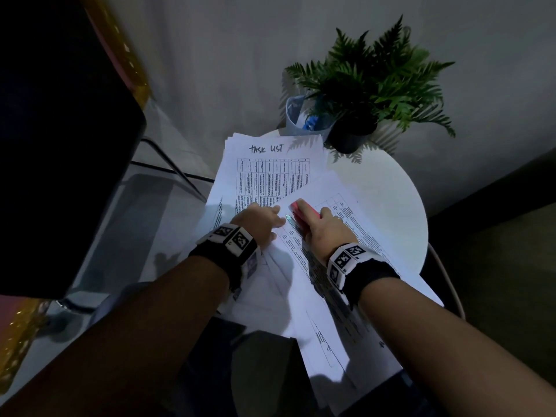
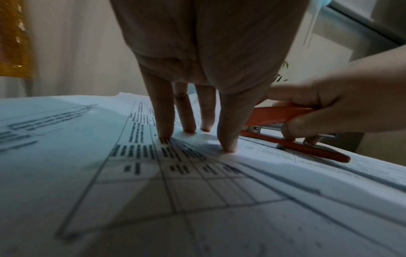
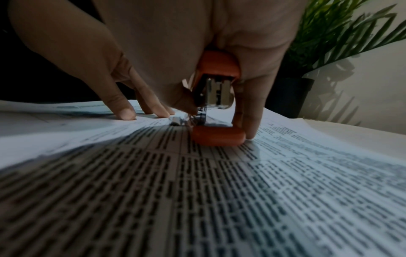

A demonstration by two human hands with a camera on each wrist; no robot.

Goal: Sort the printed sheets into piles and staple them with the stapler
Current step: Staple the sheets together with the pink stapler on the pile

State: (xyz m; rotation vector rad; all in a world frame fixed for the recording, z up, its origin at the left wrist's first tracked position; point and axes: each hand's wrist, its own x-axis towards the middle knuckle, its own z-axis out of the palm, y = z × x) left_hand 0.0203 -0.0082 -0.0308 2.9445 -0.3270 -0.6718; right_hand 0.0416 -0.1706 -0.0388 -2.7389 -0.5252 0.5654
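The right hand [image 1: 323,228] holds its grip wrapped around the red stapler [image 1: 302,216], which sits on the corner of the angled top sheets [image 1: 346,206]; the left hand [image 1: 260,219] presses spread, straight fingers [image 2: 163,111] flat on the paper just beside it. The sheets lie on a round white surface [image 1: 388,188] near a potted fern [image 1: 373,82].

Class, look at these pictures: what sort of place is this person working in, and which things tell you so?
Probably an office corner or waiting area: a small round white table covered with printed sheets, a potted fern by the wall, and a stapler in the right hand.
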